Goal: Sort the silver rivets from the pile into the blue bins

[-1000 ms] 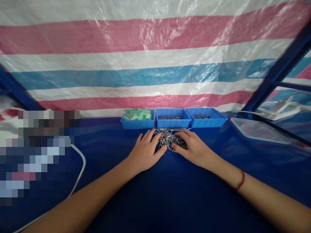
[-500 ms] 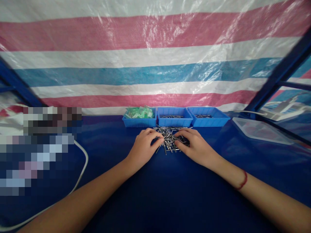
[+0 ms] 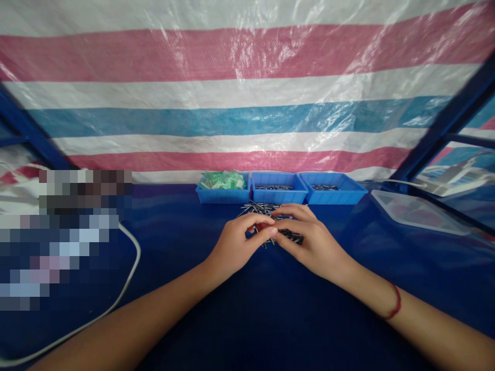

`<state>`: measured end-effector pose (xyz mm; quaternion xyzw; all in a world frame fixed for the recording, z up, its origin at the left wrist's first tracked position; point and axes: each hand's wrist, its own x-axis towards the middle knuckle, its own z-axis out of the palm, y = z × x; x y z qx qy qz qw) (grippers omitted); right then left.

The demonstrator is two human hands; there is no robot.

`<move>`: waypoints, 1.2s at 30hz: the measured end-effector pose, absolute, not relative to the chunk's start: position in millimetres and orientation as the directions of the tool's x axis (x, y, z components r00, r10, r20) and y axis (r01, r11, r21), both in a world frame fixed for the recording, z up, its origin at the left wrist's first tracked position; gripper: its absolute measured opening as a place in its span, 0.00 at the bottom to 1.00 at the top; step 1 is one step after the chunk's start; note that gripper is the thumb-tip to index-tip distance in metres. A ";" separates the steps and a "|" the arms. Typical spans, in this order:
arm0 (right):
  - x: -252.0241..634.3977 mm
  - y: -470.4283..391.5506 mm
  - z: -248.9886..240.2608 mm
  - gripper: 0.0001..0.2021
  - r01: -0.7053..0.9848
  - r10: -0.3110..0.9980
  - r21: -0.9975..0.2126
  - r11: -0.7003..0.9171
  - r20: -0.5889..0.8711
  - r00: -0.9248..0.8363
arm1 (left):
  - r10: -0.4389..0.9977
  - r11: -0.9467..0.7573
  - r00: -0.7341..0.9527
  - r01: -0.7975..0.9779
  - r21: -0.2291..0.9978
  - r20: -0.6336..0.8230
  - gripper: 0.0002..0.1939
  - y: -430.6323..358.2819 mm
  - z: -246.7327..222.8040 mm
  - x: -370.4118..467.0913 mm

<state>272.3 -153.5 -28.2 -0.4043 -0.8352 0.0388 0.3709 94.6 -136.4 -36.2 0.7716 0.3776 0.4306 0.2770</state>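
A loose pile of thin metal rods (image 3: 261, 208) lies on the blue table under and between my hands. Above its near side, my left hand (image 3: 235, 239) has thumb and index fingertips drawn together. My right hand (image 3: 315, 238) comes in from the other side, its index finger and thumb bent toward the same spot, so the fingertips of both hands meet. Whatever they pinch there is hidden or too small to name. More rods show beneath the right fingers.
Behind the pile stand three blue bins: one with green and clear plastic packets (image 3: 224, 180), a middle bin (image 3: 279, 197) and a right bin (image 3: 340, 196), both holding thin rods. A translucent lid (image 3: 417, 211) lies right. A white cable (image 3: 136, 257) curves along the left.
My hands have come together over the pile until their fingertips meet; before, they were apart on its two sides. The left hand has moved right.
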 end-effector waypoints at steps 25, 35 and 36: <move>270.1 -157.9 -19.4 0.03 0.578 0.790 -0.583 0.571 0.581 -0.194 | 0.810 -0.583 0.328 0.374 0.721 0.485 0.05 -134.6 -35.5 94.6; 322.3 -118.3 -12.2 0.08 0.782 0.711 -0.487 0.389 0.698 0.082 | 0.773 -0.631 0.337 0.501 0.593 0.538 0.10 -132.9 -37.2 90.1; 335.0 -110.2 -13.1 0.08 0.804 0.691 -0.516 0.294 0.696 0.194 | 0.763 -0.643 0.371 0.527 0.556 0.530 0.09 -132.1 -36.0 88.5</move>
